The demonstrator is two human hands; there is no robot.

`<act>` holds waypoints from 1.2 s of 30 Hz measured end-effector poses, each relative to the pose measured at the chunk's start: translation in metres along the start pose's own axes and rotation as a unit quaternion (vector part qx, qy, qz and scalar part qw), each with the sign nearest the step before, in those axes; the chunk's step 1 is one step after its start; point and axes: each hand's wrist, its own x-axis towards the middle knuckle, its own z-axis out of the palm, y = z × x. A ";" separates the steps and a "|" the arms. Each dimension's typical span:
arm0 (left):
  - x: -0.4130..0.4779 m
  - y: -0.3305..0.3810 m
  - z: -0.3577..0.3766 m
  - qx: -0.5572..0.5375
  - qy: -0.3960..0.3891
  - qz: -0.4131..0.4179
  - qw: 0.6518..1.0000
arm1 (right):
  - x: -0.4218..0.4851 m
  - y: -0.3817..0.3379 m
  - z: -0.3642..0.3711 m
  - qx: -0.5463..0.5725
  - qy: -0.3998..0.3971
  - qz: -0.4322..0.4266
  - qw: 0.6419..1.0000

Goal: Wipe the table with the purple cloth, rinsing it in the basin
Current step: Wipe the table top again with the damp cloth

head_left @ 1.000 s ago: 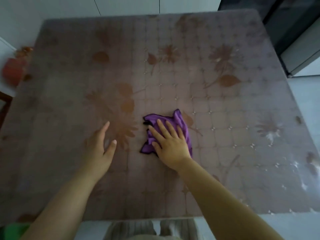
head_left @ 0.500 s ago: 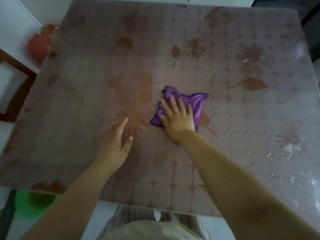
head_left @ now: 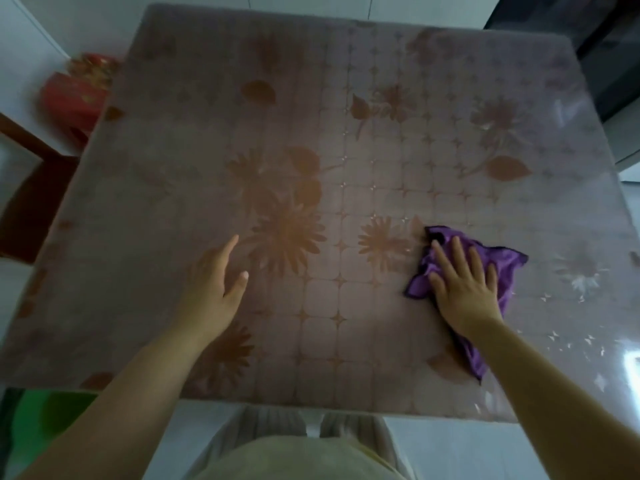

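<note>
The purple cloth [head_left: 504, 268] lies crumpled on the table [head_left: 363, 116], right of centre and toward the near edge. My right hand [head_left: 462, 285] presses flat on top of it with fingers spread, covering its middle. One corner of the cloth trails back under my right wrist. My left hand [head_left: 216, 285] rests flat on the bare tabletop to the left, fingers apart, holding nothing. The tabletop is glossy, with a brown flower and tile pattern. A green basin [head_left: 45, 417] shows partly on the floor at the lower left, below the table's near corner.
A dark wooden chair [head_left: 31, 188] stands against the table's left edge. A red box [head_left: 74, 95] sits on the floor beyond it. A dark cabinet [head_left: 609, 46] is at the far right. My legs show under the near edge.
My right hand has slid the cloth from the table's middle to the right and nearer to me. My left hand has stayed flat on the table.
</note>
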 end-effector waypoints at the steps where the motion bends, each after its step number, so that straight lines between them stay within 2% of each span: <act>1: -0.004 -0.005 -0.004 0.004 -0.001 0.006 1.000 | 0.009 -0.012 -0.001 0.004 0.001 0.021 1.000; 3: -0.015 -0.014 -0.011 0.010 -0.008 0.009 1.000 | 0.021 -0.059 0.001 0.013 0.019 0.027 0.999; 4: -0.021 -0.018 -0.014 0.011 -0.013 0.012 1.000 | 0.023 -0.093 0.003 0.008 0.024 -0.007 1.000; 6: -0.029 -0.026 -0.019 0.020 -0.016 0.031 0.999 | 0.014 -0.171 0.014 -0.006 0.018 -0.126 0.992; 9: -0.032 -0.041 -0.028 0.040 -0.016 0.050 0.998 | -0.037 -0.277 0.040 -0.007 -0.026 -0.298 0.954; 11: -0.029 -0.052 -0.036 0.030 -0.017 0.047 0.998 | -0.068 -0.310 0.052 -0.021 -0.043 -0.358 0.932; 15: -0.025 -0.067 -0.042 0.011 -0.030 0.054 0.998 | -0.071 -0.294 0.053 -0.020 -0.030 -0.367 0.930; 17: -0.024 -0.068 -0.042 0.006 -0.034 0.064 0.997 | -0.059 -0.274 0.048 -0.015 -0.017 -0.331 0.943; 19: -0.022 -0.071 -0.040 0.006 -0.031 0.084 0.996 | -0.044 -0.245 0.042 -0.008 0.001 -0.248 0.969; 22: -0.021 -0.076 -0.039 0.014 -0.035 0.101 0.994 | -0.031 -0.182 0.033 0.017 0.027 -0.072 0.997; 24: -0.021 -0.079 -0.040 0.019 -0.039 0.105 0.994 | -0.040 -0.156 0.033 0.027 0.031 0.030 0.999; 26: -0.023 -0.077 -0.039 0.040 -0.052 0.118 0.991 | -0.060 -0.169 0.041 0.019 0.036 0.064 0.997; 27: -0.024 -0.073 -0.037 0.051 -0.062 0.132 0.988 | -0.071 -0.188 0.047 0.019 0.041 0.041 0.998; 31: -0.021 -0.044 -0.020 0.050 -0.110 0.179 0.976 | -0.103 -0.270 0.063 0.051 0.009 -0.171 0.984; 33: -0.022 -0.031 -0.007 0.022 -0.139 0.193 0.971 | -0.108 -0.275 0.061 0.054 -0.004 -0.214 0.975; 36: -0.033 -0.018 0.015 -0.049 -0.209 0.161 0.963 | -0.109 -0.243 0.050 0.092 0.002 -0.267 0.959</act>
